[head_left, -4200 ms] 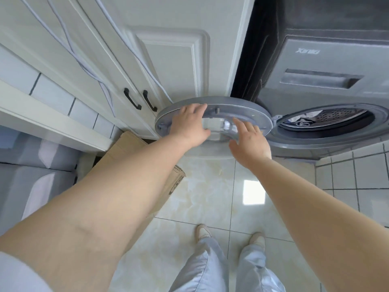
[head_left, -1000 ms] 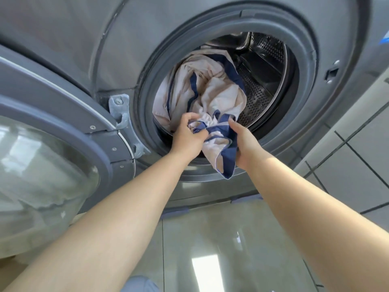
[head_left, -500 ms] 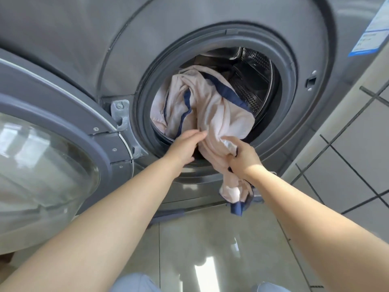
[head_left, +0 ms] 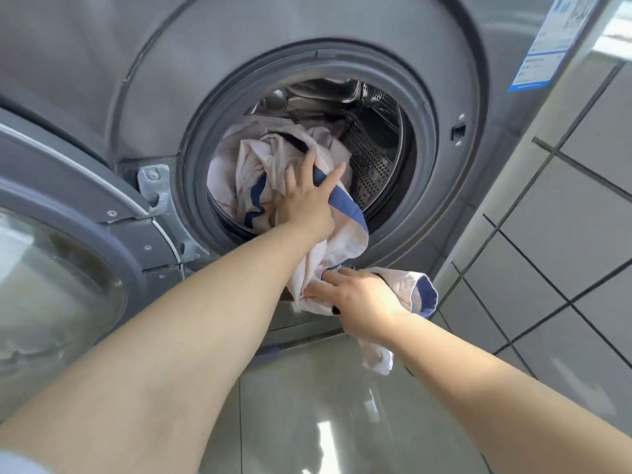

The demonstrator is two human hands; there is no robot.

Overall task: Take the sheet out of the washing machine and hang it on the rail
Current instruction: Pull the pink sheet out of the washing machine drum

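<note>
1. Head view, machine: a grey front-loading washing machine [head_left: 342,35] fills the upper frame, its top cut off by the edge. Its round glass-windowed door [head_left: 61,268] stands swung open at the left, partly cut off by the frame.
2. Head view, sheet: the pale cream cloth sheet with dark blue bands [head_left: 260,172] lies mostly bunched inside the perforated steel drum [head_left: 372,159]. One length spills over the dark rubber door seal [head_left: 420,138] and hangs down in front of the machine towards the glossy tiled floor [head_left: 307,405]. How much fabric remains deeper in the drum cannot be made out, as the folds and the arm cover it.
3. Head view, left hand [head_left: 304,196]: it reaches into the opening, fingers spread and pressed on the bunched fabric over a blue band. The palm side is hidden, so whether its grip has closed on anything cannot be told.
4. Head view, right hand [head_left: 359,295]: it sits below the opening, its grip closed on the hanging part of the sheet, with cloth bulging out past the knuckles and trailing under the wrist.
5. Head view, edges: a blue-and-white label [head_left: 543,42] at the upper right is blurred and unreadable. The grey-tiled wall [head_left: 581,200] runs off the right edge.
</note>
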